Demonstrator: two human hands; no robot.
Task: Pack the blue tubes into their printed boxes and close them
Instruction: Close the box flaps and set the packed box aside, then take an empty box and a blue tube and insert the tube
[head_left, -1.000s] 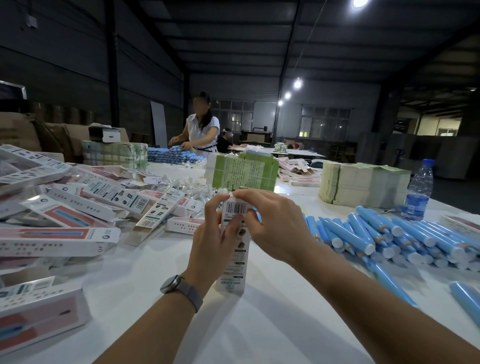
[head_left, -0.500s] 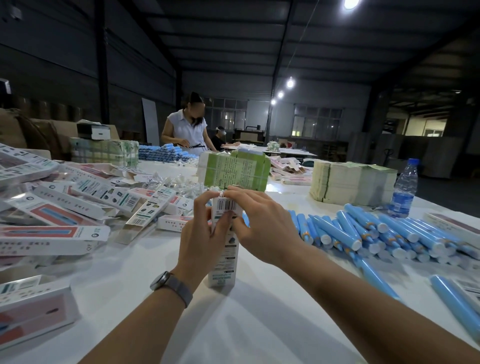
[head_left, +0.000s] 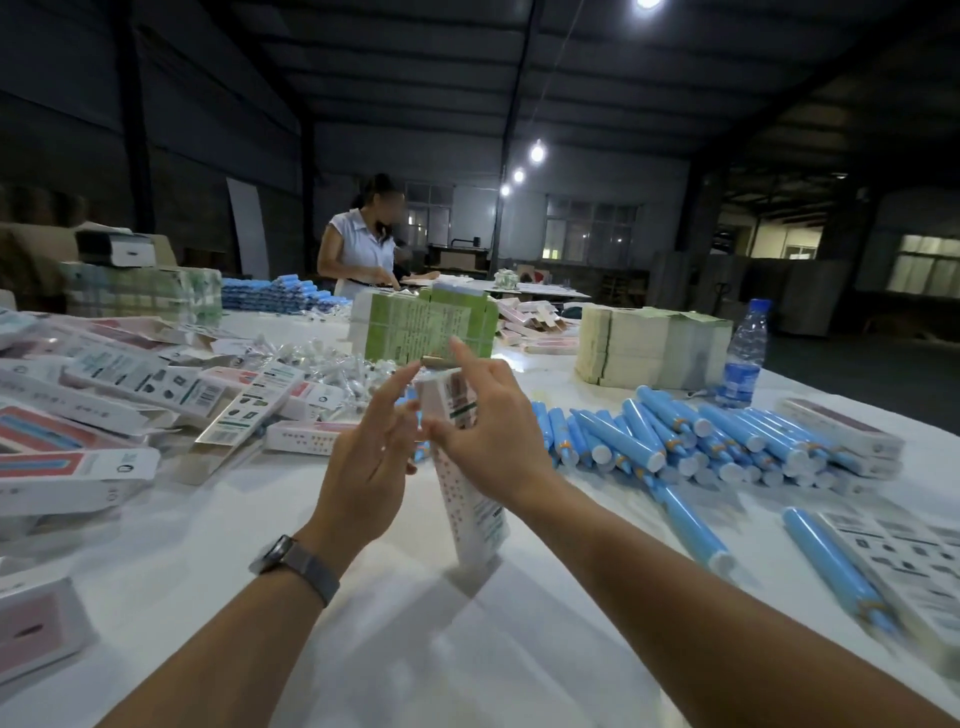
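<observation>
A printed box (head_left: 470, 499) stands tilted on the white surface (head_left: 415, 649); the right hand (head_left: 488, 431) pinches its upper part, forefinger raised; the left hand (head_left: 371, 457) (fingers spread, straight) hovers beside it; blue tubes (head_left: 675, 436) lie heaped further right.

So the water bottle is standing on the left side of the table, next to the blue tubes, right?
Not quite. The water bottle stands on the right side of the table, as the head view shows. It is indeed next to the blue tubes.
</observation>
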